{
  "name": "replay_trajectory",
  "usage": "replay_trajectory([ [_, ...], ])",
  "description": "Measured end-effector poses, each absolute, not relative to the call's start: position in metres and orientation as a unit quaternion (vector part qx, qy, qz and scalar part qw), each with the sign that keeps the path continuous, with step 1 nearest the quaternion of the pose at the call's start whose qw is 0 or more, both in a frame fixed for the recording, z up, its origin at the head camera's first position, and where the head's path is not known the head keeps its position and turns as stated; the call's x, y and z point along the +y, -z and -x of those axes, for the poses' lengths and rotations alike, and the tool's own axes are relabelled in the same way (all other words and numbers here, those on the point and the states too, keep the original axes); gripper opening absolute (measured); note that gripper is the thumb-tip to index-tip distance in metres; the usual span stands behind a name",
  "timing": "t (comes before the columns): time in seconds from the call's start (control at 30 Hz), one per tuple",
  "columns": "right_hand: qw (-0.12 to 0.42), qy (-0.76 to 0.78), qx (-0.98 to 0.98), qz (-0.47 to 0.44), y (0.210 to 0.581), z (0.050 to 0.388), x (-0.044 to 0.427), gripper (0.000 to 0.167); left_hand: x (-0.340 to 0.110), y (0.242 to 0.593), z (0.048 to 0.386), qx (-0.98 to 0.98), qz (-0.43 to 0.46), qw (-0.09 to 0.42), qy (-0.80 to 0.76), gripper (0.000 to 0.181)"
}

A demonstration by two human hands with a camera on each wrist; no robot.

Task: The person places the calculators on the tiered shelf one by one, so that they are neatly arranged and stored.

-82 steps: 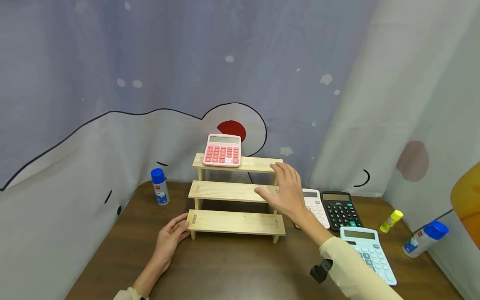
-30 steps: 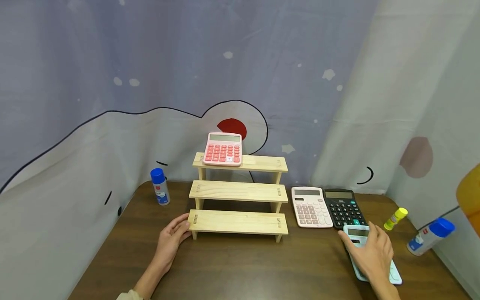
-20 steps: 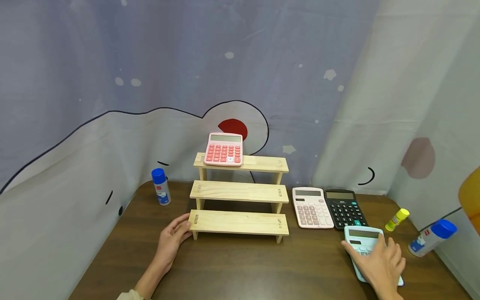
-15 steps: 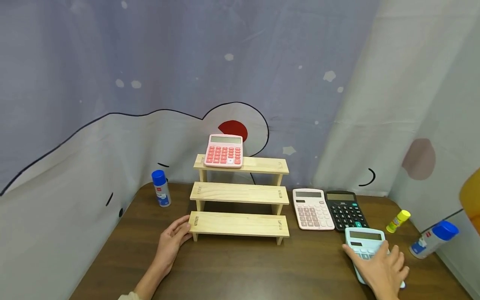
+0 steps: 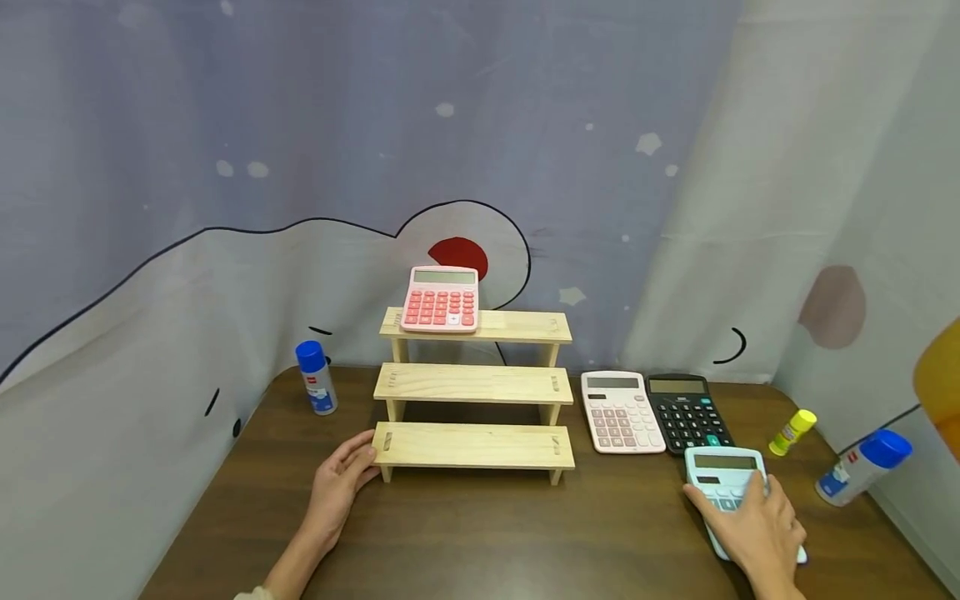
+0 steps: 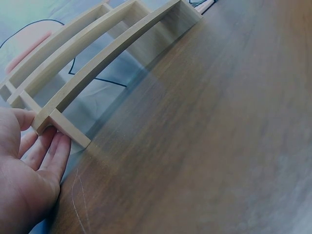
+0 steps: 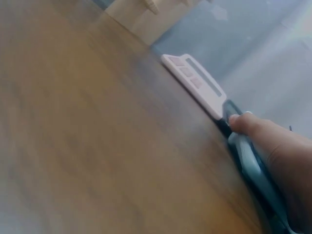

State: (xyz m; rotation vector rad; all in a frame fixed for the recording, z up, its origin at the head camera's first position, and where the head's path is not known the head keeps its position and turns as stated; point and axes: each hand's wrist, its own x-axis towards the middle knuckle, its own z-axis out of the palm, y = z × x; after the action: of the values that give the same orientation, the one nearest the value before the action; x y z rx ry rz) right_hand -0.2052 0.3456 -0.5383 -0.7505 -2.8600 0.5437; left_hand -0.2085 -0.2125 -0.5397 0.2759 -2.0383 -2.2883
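Note:
At the left end of a three-tier wooden stand [image 5: 472, 446], my left hand [image 5: 333, 496] pinches the lowest board. The left wrist view shows the thumb of that hand [image 6: 29, 165] at the board and its fingers curled beneath. On the top board leans a pink calculator [image 5: 440, 300]. My right hand [image 5: 757, 533] spans a light blue calculator [image 5: 723, 462], thumb at its left edge and fingers toward its right side, covering many of its keys. The right wrist view shows the thumb [image 7: 248, 124] by the light blue calculator [image 7: 251, 158]; the other fingertips are hidden there.
A white calculator [image 5: 621, 412] and a black one [image 5: 686, 412] lie side by side right of the stand. Farther right are a yellow glue stick [image 5: 792, 432] and a blue-capped bottle [image 5: 862, 468]. Another such bottle [image 5: 317, 379] stands left. A printed curtain [image 5: 315, 125] hangs behind.
My right hand has moved from beside the stand's top board down and right to the light blue calculator, and its fingers have shifted slightly there. The left hand stays at the lowest board.

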Motion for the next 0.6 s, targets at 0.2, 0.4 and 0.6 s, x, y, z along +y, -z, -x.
replay_trajectory([
  [0.2,0.049,-0.174,-0.953,0.245,0.5372,0.2064,0.3436,0.130,-0.2145,0.5400,0.2084,-0.661,-0.085,0.034,0.745,0.052],
  [0.4,0.034,-0.168,-0.955,0.242,0.5373,0.2078,0.3434,0.132,-0.2147,0.5404,0.2087,-0.660,-0.093,0.029,0.745,0.051],
  [0.6,0.044,-0.174,-0.954,0.239,0.5375,0.2072,0.3422,0.128,-0.2138,0.5403,0.2084,-0.661,-0.098,0.033,0.743,0.050],
])
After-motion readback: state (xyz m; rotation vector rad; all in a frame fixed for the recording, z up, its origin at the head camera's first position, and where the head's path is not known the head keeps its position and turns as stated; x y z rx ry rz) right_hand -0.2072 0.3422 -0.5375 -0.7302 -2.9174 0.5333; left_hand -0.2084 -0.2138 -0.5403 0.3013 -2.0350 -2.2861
